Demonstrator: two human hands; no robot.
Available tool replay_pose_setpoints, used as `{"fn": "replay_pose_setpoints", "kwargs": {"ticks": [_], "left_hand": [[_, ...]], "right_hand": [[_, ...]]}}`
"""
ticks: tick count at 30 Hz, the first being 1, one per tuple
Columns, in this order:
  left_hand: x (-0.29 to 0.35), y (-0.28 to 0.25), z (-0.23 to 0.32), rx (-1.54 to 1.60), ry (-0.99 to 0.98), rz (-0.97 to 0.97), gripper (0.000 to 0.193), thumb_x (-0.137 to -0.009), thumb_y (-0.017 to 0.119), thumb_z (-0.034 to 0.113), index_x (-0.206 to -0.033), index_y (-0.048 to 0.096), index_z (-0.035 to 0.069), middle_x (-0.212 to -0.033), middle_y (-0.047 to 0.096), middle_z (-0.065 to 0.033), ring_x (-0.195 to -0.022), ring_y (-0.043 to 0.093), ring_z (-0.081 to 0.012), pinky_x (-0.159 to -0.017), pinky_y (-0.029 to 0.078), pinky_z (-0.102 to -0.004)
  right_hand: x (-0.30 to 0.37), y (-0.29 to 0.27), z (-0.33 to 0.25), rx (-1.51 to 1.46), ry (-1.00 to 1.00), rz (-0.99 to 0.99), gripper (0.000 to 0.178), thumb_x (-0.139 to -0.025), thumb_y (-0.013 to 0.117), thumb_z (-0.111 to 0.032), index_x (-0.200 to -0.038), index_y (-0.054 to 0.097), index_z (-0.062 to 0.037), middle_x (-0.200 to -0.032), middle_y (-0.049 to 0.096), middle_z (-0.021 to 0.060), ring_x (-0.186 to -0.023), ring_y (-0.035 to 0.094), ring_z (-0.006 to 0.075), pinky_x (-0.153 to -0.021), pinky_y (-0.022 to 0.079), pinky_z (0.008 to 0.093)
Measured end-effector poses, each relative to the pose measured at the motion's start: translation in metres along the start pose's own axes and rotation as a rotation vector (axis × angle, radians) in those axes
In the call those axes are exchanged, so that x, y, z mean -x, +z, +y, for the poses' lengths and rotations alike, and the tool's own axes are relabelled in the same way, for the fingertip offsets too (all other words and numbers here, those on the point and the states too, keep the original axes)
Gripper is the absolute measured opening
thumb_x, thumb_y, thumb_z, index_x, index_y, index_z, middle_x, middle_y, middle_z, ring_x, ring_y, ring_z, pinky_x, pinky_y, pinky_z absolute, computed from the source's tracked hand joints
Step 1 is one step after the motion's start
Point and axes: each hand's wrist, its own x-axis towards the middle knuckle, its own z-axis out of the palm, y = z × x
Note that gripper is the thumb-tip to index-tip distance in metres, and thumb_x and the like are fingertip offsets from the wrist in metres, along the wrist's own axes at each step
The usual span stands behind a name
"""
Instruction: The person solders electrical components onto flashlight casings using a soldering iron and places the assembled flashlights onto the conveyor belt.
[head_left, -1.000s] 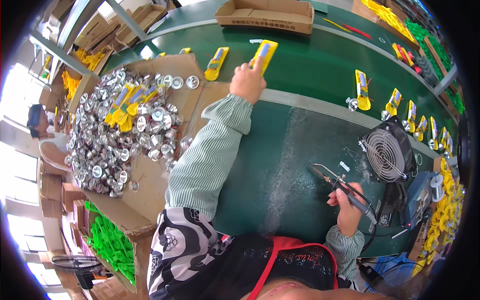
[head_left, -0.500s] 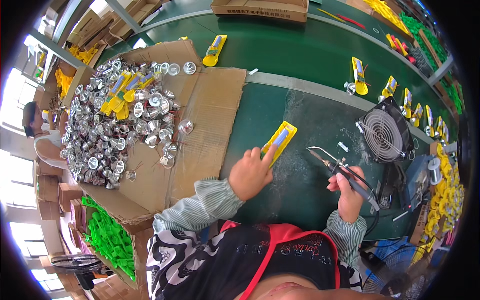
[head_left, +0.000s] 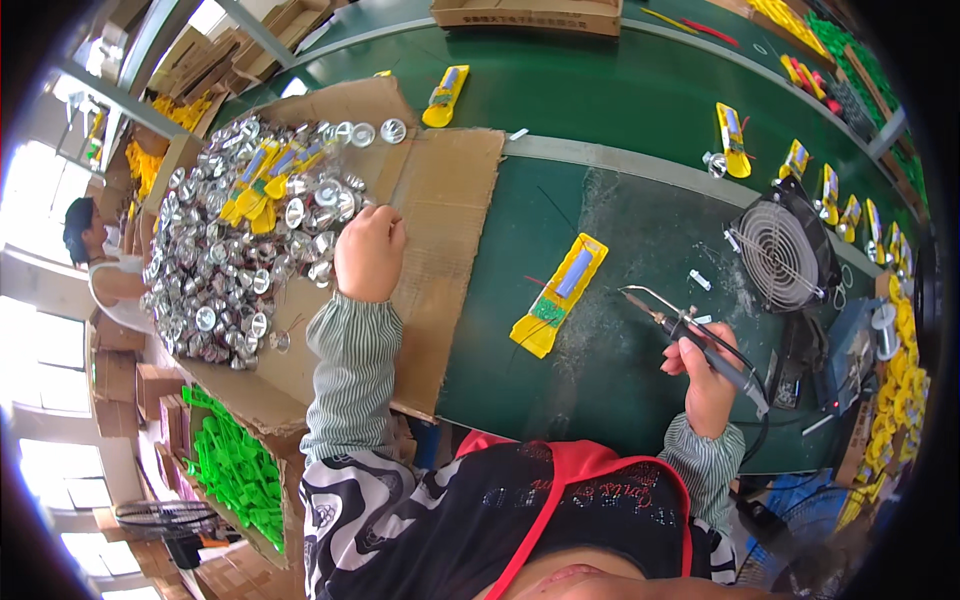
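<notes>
My left hand (head_left: pixel 370 254) is over the right edge of a heap of silvery lamp reflectors (head_left: pixel 215 265) with thin wires. Its fingers are curled closed, and whatever they may hold is hidden. My right hand (head_left: pixel 706 378) grips a soldering iron (head_left: pixel 708 353) with a thin curved metal tube, its tip pointing up and left. Left of that tip, a yellow flashlight housing (head_left: pixel 540 335) lies tilted on the green bench (head_left: pixel 490 370). In it are a blue-violet battery cell (head_left: pixel 574 272) and a small green circuit board (head_left: pixel 547 311), with thin wires sticking out.
Several yellow housings lie atop the reflectors in the cardboard box (head_left: pixel 440 220). A fan with a round guard (head_left: pixel 778 250) stands right of the iron, near a solder spool (head_left: pixel 884 317). More assembled housings (head_left: pixel 733 140) sit on the far green belt (head_left: pixel 580 90). Green parts (head_left: pixel 235 465) fill a box lower left.
My left hand has let go of the yellow housing and moved left to the reflector heap. The housing lies uncovered on the bench. My right hand still holds the iron in nearly the same place.
</notes>
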Motion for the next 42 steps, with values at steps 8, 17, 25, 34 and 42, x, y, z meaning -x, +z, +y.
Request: {"fn": "replay_pose_setpoints", "kwargs": {"ticks": [8,17,25,34,42], "left_hand": [[-0.123,0.099,0.062,-0.028,0.198,-0.137,0.023,-0.081,0.06,0.025,-0.092,0.065,0.006,-0.091,0.061,-0.0137,-0.09,0.059,-0.0295,-0.08,0.047,-0.0391],[-0.175,0.167,0.06,0.023,0.077,-0.443,0.018,-0.078,0.066,0.019,-0.09,0.066,0.006,-0.09,0.062,-0.0111,-0.087,0.059,-0.0259,-0.077,0.047,-0.0351],[-0.088,0.084,0.088,0.381,0.633,0.005,0.011,-0.077,0.064,0.007,-0.086,0.06,0.004,-0.082,0.061,-0.01,-0.071,0.061,-0.028,-0.062,0.05,-0.0354],[-0.051,0.052,0.082,0.424,0.687,0.061,0.02,-0.069,0.066,-0.001,-0.088,0.061,0.003,-0.082,0.062,-0.0107,-0.069,0.062,-0.0265,-0.06,0.051,-0.0336],[-0.069,0.037,0.121,0.733,0.319,-0.426,0.01,-0.082,0.061,0.006,-0.089,0.064,-0.001,-0.074,0.063,-0.013,-0.069,0.062,-0.021,-0.061,0.048,-0.0295]], "right_hand": [[-0.004,0.004,-0.004,-0.034,-0.002,0.039,0.014,-0.084,0.056,-0.004,-0.095,0.051,0.0019,-0.072,0.062,0.0131,-0.056,0.059,0.0157,-0.053,0.049,0.0242],[-0.017,-0.016,0.003,-0.083,0.084,0.099,0.016,-0.083,0.058,0.0,-0.096,0.05,0.0046,-0.076,0.063,0.0137,-0.06,0.062,0.0149,-0.057,0.053,0.025],[-0.033,-0.011,0.005,-0.083,0.107,0.098,0.016,-0.083,0.058,0.0,-0.097,0.05,0.0039,-0.077,0.064,0.0134,-0.06,0.062,0.0141,-0.056,0.052,0.0233],[-0.027,-0.002,0.003,-0.052,0.087,0.08,0.015,-0.083,0.059,0.0,-0.096,0.051,0.0033,-0.076,0.064,0.0127,-0.061,0.063,0.0139,-0.056,0.053,0.0234],[-0.024,0.001,0.001,-0.06,0.093,0.07,0.015,-0.084,0.06,-0.002,-0.095,0.052,0.0037,-0.076,0.064,0.0126,-0.063,0.063,0.0141,-0.058,0.053,0.0236]]}}
